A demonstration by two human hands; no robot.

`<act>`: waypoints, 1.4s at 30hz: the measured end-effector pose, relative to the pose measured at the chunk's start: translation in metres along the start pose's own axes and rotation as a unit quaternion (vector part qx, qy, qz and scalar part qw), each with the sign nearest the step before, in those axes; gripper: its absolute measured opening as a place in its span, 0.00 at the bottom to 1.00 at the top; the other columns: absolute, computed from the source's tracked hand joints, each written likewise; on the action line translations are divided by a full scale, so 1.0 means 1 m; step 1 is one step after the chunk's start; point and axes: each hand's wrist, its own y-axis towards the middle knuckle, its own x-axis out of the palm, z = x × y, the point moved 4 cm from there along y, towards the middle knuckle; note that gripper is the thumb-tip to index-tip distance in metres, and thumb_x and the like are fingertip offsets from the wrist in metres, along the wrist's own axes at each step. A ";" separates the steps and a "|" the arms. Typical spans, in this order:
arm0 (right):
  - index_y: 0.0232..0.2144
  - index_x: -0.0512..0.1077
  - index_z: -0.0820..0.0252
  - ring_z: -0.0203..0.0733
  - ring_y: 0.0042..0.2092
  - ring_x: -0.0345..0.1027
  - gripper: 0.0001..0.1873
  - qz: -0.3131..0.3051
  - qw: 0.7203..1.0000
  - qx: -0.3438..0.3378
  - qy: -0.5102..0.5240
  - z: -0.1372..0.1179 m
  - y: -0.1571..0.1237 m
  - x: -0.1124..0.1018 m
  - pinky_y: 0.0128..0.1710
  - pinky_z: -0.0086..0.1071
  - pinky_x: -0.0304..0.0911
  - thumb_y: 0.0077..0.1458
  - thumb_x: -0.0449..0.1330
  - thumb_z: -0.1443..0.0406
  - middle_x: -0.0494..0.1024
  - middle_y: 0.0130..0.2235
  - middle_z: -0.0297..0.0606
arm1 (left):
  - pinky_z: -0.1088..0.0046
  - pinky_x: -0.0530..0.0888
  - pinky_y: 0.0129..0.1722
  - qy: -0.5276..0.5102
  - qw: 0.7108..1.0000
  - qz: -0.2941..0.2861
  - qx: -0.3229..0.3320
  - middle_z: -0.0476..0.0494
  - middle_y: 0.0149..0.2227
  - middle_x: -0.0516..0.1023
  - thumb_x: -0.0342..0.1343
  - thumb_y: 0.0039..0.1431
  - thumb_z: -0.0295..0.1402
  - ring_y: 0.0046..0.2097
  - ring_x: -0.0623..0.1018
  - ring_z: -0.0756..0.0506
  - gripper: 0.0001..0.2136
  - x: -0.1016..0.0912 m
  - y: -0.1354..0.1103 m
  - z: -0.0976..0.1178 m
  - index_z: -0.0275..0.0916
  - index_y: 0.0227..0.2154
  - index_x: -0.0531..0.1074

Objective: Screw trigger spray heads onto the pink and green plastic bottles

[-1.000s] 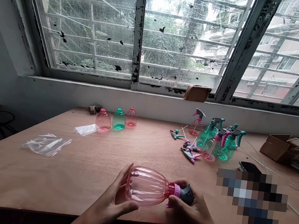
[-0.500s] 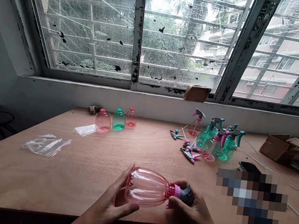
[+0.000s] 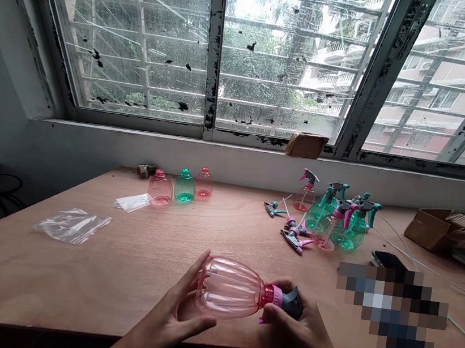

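A clear pink spray bottle lies sideways in the air just over the table's front part, its base to the left. My left hand cups the base, thumb below and fingers behind it. The fingers of my right hand close round the neck, where a pink collar and a dark grey spray head sit on the bottle. Part of the pink trigger shows under my right thumb; the rest is hidden.
Pink and green bottles without heads stand at the back left, near plastic bags. Finished-looking spray bottles and loose spray heads are at the back right. A cardboard box, a phone and cables lie further right.
The bottle has turned slightly about its long axis and its base sits a touch higher. Both hands keep nearly the same place and hold.
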 end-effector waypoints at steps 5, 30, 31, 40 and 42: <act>0.37 0.75 0.59 0.41 0.28 0.78 0.16 -0.011 1.000 0.003 0.007 -0.001 -0.001 0.002 0.29 0.30 0.72 0.50 0.73 0.58 0.79 0.28 0.32 | 0.53 0.57 0.68 -0.002 1.000 -0.001 -0.012 0.43 0.71 0.57 0.71 0.51 0.40 0.67 0.64 0.32 0.50 0.001 0.000 -0.003 0.56 0.70 0.43; 0.37 0.74 0.60 0.43 0.28 0.78 0.17 -0.010 1.000 0.008 -0.004 -0.001 0.001 0.002 0.29 0.31 0.71 0.50 0.73 0.58 0.80 0.28 0.34 | 0.56 0.52 0.71 -0.022 1.000 0.014 0.015 0.48 0.72 0.53 0.69 0.56 0.35 0.71 0.55 0.37 0.43 0.004 0.003 0.005 0.57 0.68 0.49; 0.37 0.74 0.60 0.43 0.28 0.78 0.17 -0.011 1.000 0.010 -0.003 -0.002 0.000 0.002 0.29 0.32 0.72 0.50 0.73 0.58 0.80 0.28 0.34 | 0.55 0.53 0.71 -0.024 1.000 0.014 0.009 0.47 0.72 0.53 0.71 0.53 0.34 0.71 0.56 0.36 0.46 0.004 0.003 0.004 0.58 0.68 0.49; 0.37 0.74 0.59 0.44 0.28 0.78 0.18 -0.005 1.000 0.009 -0.014 0.000 -0.001 0.001 0.29 0.33 0.72 0.49 0.72 0.56 0.80 0.28 0.34 | 0.52 0.54 0.70 -0.026 0.999 0.011 -0.022 0.40 0.70 0.59 0.64 0.60 0.42 0.69 0.60 0.33 0.38 -0.001 0.003 -0.001 0.49 0.69 0.53; 0.37 0.74 0.59 0.44 0.28 0.78 0.18 -0.002 1.000 0.007 -0.001 0.000 0.000 0.001 0.29 0.34 0.73 0.49 0.73 0.56 0.80 0.28 0.34 | 0.54 0.53 0.70 -0.037 0.999 -0.002 -0.013 0.45 0.72 0.55 0.66 0.58 0.39 0.70 0.57 0.35 0.40 0.000 0.003 0.000 0.54 0.69 0.50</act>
